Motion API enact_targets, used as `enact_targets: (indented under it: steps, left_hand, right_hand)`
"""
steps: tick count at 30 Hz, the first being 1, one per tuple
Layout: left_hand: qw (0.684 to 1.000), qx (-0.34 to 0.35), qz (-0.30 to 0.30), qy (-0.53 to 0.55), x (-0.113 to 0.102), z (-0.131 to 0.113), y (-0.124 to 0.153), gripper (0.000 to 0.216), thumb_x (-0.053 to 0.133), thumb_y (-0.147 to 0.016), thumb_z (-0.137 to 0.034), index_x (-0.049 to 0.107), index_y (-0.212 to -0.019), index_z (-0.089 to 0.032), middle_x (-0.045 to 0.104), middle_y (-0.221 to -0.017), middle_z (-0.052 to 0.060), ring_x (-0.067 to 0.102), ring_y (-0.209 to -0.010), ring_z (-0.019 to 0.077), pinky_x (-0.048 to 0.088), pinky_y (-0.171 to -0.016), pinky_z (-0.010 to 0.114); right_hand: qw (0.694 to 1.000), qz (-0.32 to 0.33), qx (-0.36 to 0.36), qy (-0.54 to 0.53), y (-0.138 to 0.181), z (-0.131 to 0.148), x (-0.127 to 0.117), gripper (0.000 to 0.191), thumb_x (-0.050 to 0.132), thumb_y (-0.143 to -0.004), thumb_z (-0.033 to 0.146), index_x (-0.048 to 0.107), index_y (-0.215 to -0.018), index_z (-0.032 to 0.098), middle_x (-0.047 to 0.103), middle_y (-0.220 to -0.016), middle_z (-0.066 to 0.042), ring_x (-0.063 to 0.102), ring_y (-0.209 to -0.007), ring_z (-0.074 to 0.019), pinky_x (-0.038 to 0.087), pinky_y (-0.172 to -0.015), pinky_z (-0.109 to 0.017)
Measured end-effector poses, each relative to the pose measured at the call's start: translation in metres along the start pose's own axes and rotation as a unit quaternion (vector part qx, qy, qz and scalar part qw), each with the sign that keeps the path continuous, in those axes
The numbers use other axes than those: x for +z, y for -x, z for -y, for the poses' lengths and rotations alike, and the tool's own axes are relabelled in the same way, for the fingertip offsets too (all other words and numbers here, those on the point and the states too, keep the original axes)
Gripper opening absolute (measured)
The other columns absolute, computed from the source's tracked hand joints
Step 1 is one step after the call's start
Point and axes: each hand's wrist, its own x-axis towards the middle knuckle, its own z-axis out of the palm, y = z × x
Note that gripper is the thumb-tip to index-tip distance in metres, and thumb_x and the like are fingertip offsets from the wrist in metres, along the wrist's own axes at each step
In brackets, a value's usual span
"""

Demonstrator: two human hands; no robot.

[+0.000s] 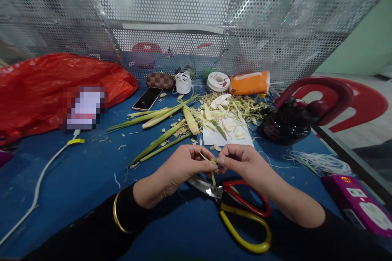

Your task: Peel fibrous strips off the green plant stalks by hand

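My left hand (183, 167) and my right hand (241, 161) meet over the blue table (82, 175), fingers pinched together on a small green leaf strip (213, 171) that hangs between them. Directly under my hands lie scissors (241, 208) with one red and one yellow handle, blades pointing left. A gold bangle (116, 214) sits on my left wrist. Just beyond my hands lie long green leaf strips (159, 130) and a white sheet (229, 134) with cut pieces.
A red plastic bag (55, 85) fills the back left. A phone (147, 98), a brown pouch (159, 80), white thread (183, 82), a tape roll (218, 81) and an orange packet (249, 83) line the perforated metal wall. A dark pot (286, 124), white string (318, 163) and purple box (358, 204) stand right; a white cable (45, 171) runs left.
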Motion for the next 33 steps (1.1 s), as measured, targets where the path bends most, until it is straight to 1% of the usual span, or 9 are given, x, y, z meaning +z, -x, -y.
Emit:
enact_targets:
  steps: [11,14,17,19,21,23,26,30,33]
  left_hand:
    - [0.994,0.045,-0.057,-0.084,0.007,0.0,0.001,0.006,0.07,-0.068,-0.021,0.068,-0.07,-0.016,0.062,-0.056,-0.002,0.05,-0.05,0.008,0.036,-0.051,0.02]
    - [0.993,0.063,-0.07,-0.077,0.006,0.001,0.0,0.004,0.069,-0.068,-0.02,0.067,-0.068,-0.016,0.065,-0.059,-0.001,0.053,-0.054,0.009,0.038,-0.056,0.021]
    - [0.992,0.077,-0.088,-0.041,0.003,0.001,0.0,0.006,0.07,-0.068,-0.022,0.067,-0.068,-0.017,0.068,-0.063,0.001,0.058,-0.061,0.0117,0.042,-0.064,0.023]
    - [0.991,0.08,-0.104,-0.009,0.002,-0.001,0.001,0.008,0.071,-0.069,-0.023,0.067,-0.068,-0.016,0.069,-0.064,0.002,0.058,-0.063,0.0125,0.043,-0.068,0.024]
    - [0.99,0.079,-0.113,0.018,0.001,-0.003,0.002,0.01,0.072,-0.068,-0.024,0.067,-0.067,-0.016,0.069,-0.064,0.003,0.058,-0.064,0.0128,0.043,-0.07,0.025]
    - [0.989,0.075,-0.118,0.039,0.001,-0.004,0.003,0.01,0.073,-0.067,-0.024,0.067,-0.066,-0.016,0.069,-0.065,0.003,0.058,-0.064,0.0129,0.042,-0.07,0.025]
    - [0.988,0.065,-0.124,0.063,0.003,-0.005,0.005,0.009,0.074,-0.066,-0.023,0.067,-0.066,-0.016,0.069,-0.064,0.003,0.059,-0.064,0.0137,0.042,-0.07,0.026]
    - [0.989,0.047,-0.116,0.076,0.006,-0.002,0.006,0.011,0.074,-0.066,-0.023,0.067,-0.069,-0.015,0.068,-0.064,0.003,0.06,-0.064,0.0143,0.042,-0.068,0.025]
    - [0.99,0.038,-0.113,0.078,0.006,0.001,0.004,0.013,0.075,-0.066,-0.024,0.067,-0.07,-0.014,0.069,-0.066,0.004,0.059,-0.063,0.0134,0.042,-0.067,0.024]
  right_hand:
    - [0.997,-0.017,0.031,-0.073,0.0,0.0,0.01,0.029,0.07,-0.073,0.041,0.06,-0.06,0.018,0.062,-0.055,0.0,0.057,-0.057,-0.0125,0.045,-0.064,-0.028]
    - [0.999,-0.018,0.004,-0.038,-0.001,0.002,0.008,0.029,0.063,-0.08,0.041,0.062,-0.063,0.018,0.064,-0.06,-0.001,0.059,-0.061,-0.0139,0.047,-0.068,-0.029]
    - [0.995,-0.048,-0.054,0.064,0.003,0.013,-0.008,0.025,0.056,-0.085,0.037,0.065,-0.071,0.019,0.067,-0.066,-0.003,0.062,-0.067,-0.0159,0.048,-0.069,-0.03]
    - [0.973,-0.11,-0.111,0.169,0.009,0.021,-0.028,0.019,0.057,-0.084,0.035,0.067,-0.078,0.02,0.068,-0.07,-0.002,0.062,-0.068,-0.0168,0.048,-0.068,-0.028]
    - [0.931,-0.182,-0.14,0.284,0.018,0.025,-0.054,0.016,0.06,-0.082,0.035,0.068,-0.082,0.021,0.071,-0.081,-0.004,0.063,-0.075,-0.0189,0.047,-0.069,-0.028]
    - [0.899,-0.211,-0.108,0.369,0.026,0.02,-0.079,0.015,0.059,-0.082,0.034,0.069,-0.084,0.022,0.071,-0.082,-0.003,0.062,-0.073,-0.0188,0.045,-0.067,-0.028]
    - [0.86,-0.218,0.002,0.462,0.032,0.001,-0.105,0.012,0.059,-0.079,0.031,0.069,-0.08,0.024,0.07,-0.075,-0.001,0.06,-0.063,-0.0183,0.042,-0.057,-0.027]
    - [0.838,-0.183,0.069,0.508,0.027,-0.022,-0.109,0.01,0.059,-0.078,0.028,0.068,-0.076,0.023,0.068,-0.068,-0.001,0.06,-0.061,-0.0173,0.039,-0.054,-0.025]
    - [0.812,-0.19,0.082,0.546,0.021,-0.027,-0.099,0.007,0.059,-0.078,0.025,0.066,-0.075,0.023,0.067,-0.075,-0.002,0.06,-0.066,-0.0179,0.036,-0.054,-0.025]
